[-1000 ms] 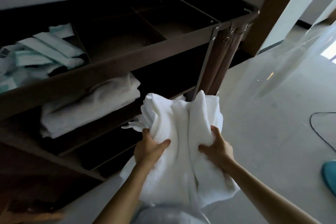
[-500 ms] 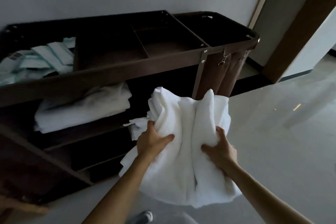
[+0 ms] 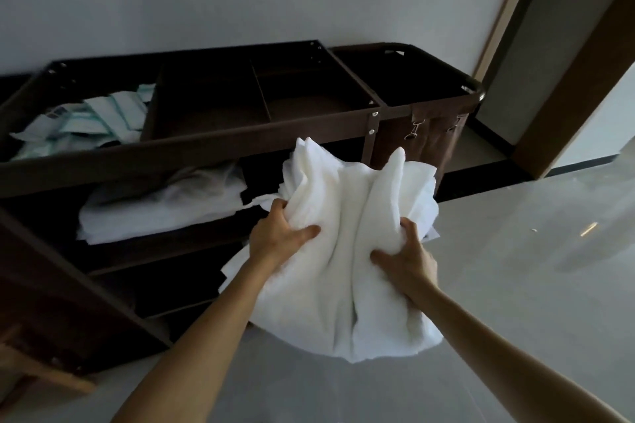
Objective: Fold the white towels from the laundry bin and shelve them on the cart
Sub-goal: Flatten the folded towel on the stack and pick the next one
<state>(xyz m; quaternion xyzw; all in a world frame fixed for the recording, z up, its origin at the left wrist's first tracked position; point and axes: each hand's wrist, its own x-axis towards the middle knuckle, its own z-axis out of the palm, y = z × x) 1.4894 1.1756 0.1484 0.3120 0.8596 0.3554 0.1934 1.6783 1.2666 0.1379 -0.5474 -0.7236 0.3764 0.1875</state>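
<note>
Both grips loaded. My left grip (image 3: pixel 280 237) and right grip (image 3: pixel 405 257) are each clenched into one bunched white terry towel bundle (image 3: pixel 347 216). It's at centre frame, held in the air in front of the dark brown framed cart (image 3: pixel 192 148). Can't tell how many towels are in it. One stack of folded white towels (image 3: pixel 161 206) sits on the cart's middle shelf, left of centre, just beside the bundle's edge. Top tray has three compartments; the leftmost holds a heap of pale green-and-white packets (image 3: pixel 89 120), count unclear. One brown fabric bag (image 3: pixel 429 148) hangs at the cart's right end, with two metal clips (image 3: pixel 414 130) on it. Grey floor (image 3: pixel 515 285) at lower right.
</note>
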